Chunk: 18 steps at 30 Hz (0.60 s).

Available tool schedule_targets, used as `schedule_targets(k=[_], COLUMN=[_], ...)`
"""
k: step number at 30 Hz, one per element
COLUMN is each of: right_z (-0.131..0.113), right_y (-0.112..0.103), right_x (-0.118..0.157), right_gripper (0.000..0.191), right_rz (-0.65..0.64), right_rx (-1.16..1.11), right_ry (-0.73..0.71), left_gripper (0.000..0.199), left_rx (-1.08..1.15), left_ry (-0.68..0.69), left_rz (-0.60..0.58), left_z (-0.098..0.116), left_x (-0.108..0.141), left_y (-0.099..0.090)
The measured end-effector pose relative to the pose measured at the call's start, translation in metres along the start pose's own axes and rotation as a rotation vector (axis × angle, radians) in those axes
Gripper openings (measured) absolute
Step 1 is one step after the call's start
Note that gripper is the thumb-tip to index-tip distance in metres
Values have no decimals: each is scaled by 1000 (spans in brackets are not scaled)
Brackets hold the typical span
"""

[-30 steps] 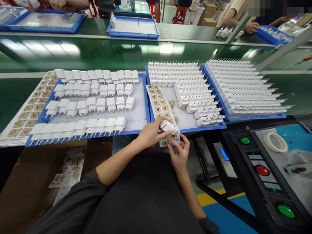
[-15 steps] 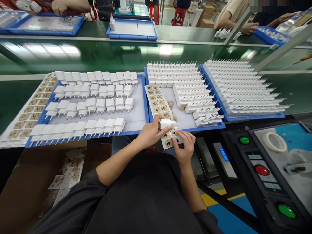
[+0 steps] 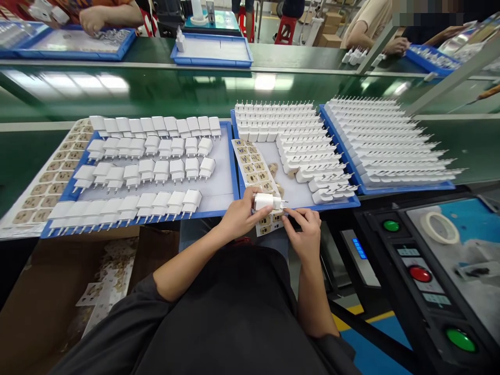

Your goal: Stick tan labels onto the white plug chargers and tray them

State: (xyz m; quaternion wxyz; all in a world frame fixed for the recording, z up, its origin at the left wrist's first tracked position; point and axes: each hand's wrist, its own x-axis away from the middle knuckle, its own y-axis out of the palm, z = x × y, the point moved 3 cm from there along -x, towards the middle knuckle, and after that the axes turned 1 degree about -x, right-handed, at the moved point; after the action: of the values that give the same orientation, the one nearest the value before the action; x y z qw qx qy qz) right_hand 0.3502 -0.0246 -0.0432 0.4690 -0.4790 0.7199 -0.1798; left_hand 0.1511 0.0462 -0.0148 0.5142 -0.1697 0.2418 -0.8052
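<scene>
My left hand [image 3: 240, 213] is closed around a white plug-in charger [image 3: 264, 201], its pins pointing right. Close to those pins, my right hand [image 3: 307, 229] has thumb and index finger brought together; whatever lies between the tips is too small to make out. A sheet of tan stickers [image 3: 253, 164] lies over the middle blue tray, and its lower end hangs out below the charger, between my hands. Part of this sheet is hidden by the left hand and the charger.
Rows of white chargers stand in the left tray [image 3: 224, 179], the middle tray [image 3: 344, 203] and the right tray [image 3: 414, 186]. Another sticker sheet [image 3: 54, 177] lies at far left. A control panel with a red button [image 3: 420, 274] is at right. Co-workers' hands [image 3: 92, 20] move across the belt.
My right hand has come off the sticker sheet's lower end and moved slightly right, its fingertips now near the charger's pins. The left hand still holds the charger.
</scene>
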Motion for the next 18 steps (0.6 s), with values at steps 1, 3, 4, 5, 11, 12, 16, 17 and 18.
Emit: schedule_targets(k=[1,3,4,5,11,12,16,17,18], right_z=[-1,-2,-3,-3,6,9,19,18,16], right_y=[0,1,2,2,0,-3,-12,-14,-15], right_x=[0,0,0,0,5,7,13,13,12], right_gripper=[18,16,15,14,10,10,12,10,7], right_rz=[18,41,44,42,-4,25,180,174,156], right_rx=[-4,-22,-42,-67,-371,-465,-723,-746,-768], right_ry=[-13,-27,-29,-26,50,76,187,197,199], left_gripper=[47,48,48,48,45,45,46,47,48], left_rx=[-7,-24,-30,-34,-57,-59,17,62,112], left_ry=[-7,-19,-23,-26,-24,-22,-9,2,17], left_rz=[-2,-11,-14,-16,-11,-14,-18,-10,4], left_z=[0,0,1,1,2,1,-3,-4,-4], left_x=[0,0,0,0,-1,0,1,2,3], left_y=[0,0,0,0,0,0,2,2,2])
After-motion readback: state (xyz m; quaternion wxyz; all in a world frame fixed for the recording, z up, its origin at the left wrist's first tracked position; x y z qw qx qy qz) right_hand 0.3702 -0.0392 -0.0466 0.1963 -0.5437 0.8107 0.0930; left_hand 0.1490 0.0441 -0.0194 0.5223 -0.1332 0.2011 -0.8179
